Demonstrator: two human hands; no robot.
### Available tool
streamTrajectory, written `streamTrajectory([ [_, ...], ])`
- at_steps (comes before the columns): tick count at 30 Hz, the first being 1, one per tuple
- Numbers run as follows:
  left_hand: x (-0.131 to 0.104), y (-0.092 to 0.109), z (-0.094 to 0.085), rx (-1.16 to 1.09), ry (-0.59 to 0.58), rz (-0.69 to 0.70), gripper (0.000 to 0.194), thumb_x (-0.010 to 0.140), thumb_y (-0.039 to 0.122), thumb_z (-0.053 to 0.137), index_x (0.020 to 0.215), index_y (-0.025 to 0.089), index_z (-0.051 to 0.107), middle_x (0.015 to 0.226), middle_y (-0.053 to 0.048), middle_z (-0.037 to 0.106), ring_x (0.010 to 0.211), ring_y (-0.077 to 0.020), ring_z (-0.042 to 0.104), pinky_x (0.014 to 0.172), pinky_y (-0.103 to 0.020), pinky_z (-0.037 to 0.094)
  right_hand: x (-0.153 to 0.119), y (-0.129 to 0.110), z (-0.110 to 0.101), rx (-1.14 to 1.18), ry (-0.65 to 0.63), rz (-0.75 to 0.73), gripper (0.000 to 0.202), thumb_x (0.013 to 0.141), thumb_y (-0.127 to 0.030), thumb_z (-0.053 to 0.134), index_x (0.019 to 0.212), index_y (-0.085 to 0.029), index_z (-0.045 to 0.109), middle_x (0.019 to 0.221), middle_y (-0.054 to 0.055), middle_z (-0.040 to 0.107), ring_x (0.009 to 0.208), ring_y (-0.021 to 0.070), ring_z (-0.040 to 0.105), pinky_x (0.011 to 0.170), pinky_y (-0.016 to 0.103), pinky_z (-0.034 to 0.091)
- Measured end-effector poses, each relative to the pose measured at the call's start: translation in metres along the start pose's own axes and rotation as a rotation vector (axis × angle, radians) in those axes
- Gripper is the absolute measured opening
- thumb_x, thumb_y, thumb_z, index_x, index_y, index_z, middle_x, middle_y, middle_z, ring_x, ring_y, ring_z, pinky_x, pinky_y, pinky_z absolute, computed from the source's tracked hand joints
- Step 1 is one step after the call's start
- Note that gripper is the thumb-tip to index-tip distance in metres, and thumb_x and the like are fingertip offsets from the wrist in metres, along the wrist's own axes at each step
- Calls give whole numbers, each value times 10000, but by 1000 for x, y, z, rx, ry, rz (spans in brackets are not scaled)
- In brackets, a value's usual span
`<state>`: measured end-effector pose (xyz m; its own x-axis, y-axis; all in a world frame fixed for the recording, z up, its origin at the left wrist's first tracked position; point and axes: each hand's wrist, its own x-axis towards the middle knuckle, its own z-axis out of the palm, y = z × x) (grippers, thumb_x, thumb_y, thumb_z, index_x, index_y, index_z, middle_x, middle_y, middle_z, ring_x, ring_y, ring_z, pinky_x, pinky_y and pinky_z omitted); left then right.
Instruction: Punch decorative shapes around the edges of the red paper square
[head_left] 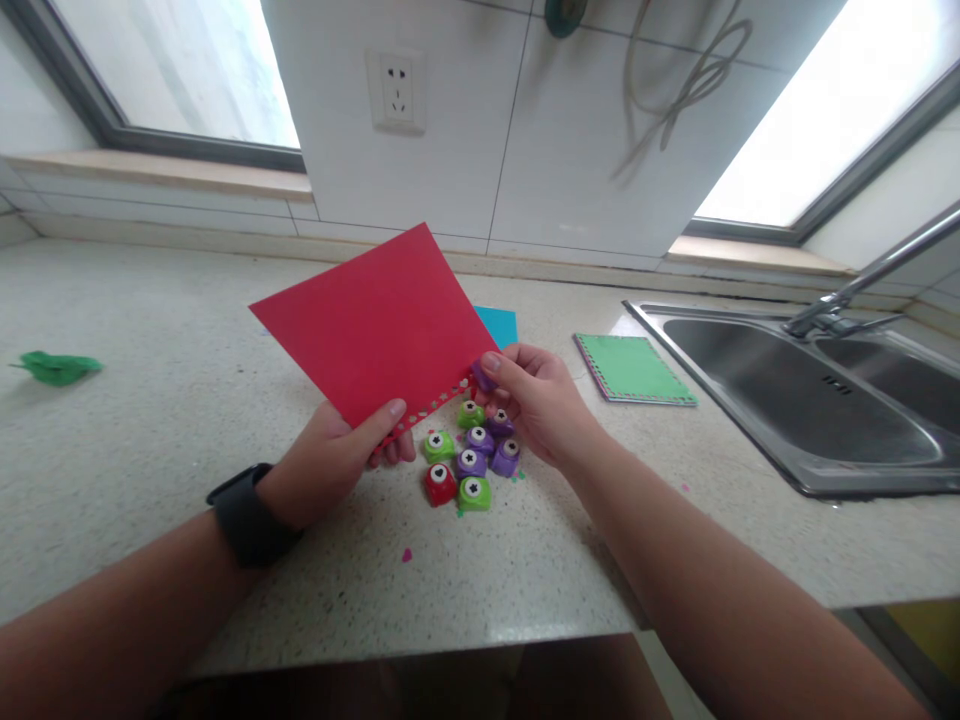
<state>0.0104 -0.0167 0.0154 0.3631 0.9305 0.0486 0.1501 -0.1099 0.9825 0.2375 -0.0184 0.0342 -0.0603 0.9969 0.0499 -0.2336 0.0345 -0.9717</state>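
Observation:
A red sheet of paper [382, 320] is held up at a tilt over the counter, with a row of small cut-out shapes along its near edge. My left hand [356, 440] pinches its near left part, thumb on top. My right hand [536, 395] is closed around a purple craft punch [482, 377] at the sheet's right corner; the fingers hide much of it. Below the paper several more punches stand grouped, among them a red punch [440, 484], a green punch [475, 493] and a purple punch [506, 458].
A stack of green paper [637, 368] with punched edges lies right, beside the steel sink [750, 400] and faucet [817, 315]. Blue paper [499, 325] shows behind the red sheet. A crumpled green piece [58, 367] lies far left. Tiny paper cut-outs, one a pink heart [407, 555], dot the counter.

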Motion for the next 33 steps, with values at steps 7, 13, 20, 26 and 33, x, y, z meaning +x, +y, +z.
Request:
streamTrajectory([
  [7,-1,2,0,3,-5,1,443,962,392,527,609,176,684,570,-34,675,490,-127,541,471,-240,425,0,0,0,-3,-7,-1,341,779,-451,835,757,-186,622,680,10,693,533,92,612,471,197,436],
  [13,-1,2,0,17,-13,5,448,968,388,518,608,175,680,566,-33,673,490,-125,543,477,-236,434,0,1,-1,5,-21,-5,336,786,-445,831,759,-188,616,676,8,694,527,91,607,468,197,431],
  [20,-2,2,0,9,-8,-7,443,973,375,513,609,182,675,577,-35,675,498,-129,544,482,-244,430,0,1,-1,-15,-24,-11,344,787,-453,826,763,-193,603,671,4,693,519,94,602,456,204,412],
  [26,-1,2,0,9,-17,-3,449,966,398,525,603,185,679,570,-33,673,495,-133,541,480,-247,429,0,0,-1,-30,-25,-15,341,790,-446,826,761,-193,600,658,-3,686,508,91,589,458,208,408],
  [33,-1,4,1,18,-18,-10,445,965,394,523,605,179,671,564,-28,671,491,-131,540,475,-241,427,0,0,-1,-31,-26,-15,341,792,-446,824,765,-193,596,657,-4,681,512,93,592,454,209,403],
])
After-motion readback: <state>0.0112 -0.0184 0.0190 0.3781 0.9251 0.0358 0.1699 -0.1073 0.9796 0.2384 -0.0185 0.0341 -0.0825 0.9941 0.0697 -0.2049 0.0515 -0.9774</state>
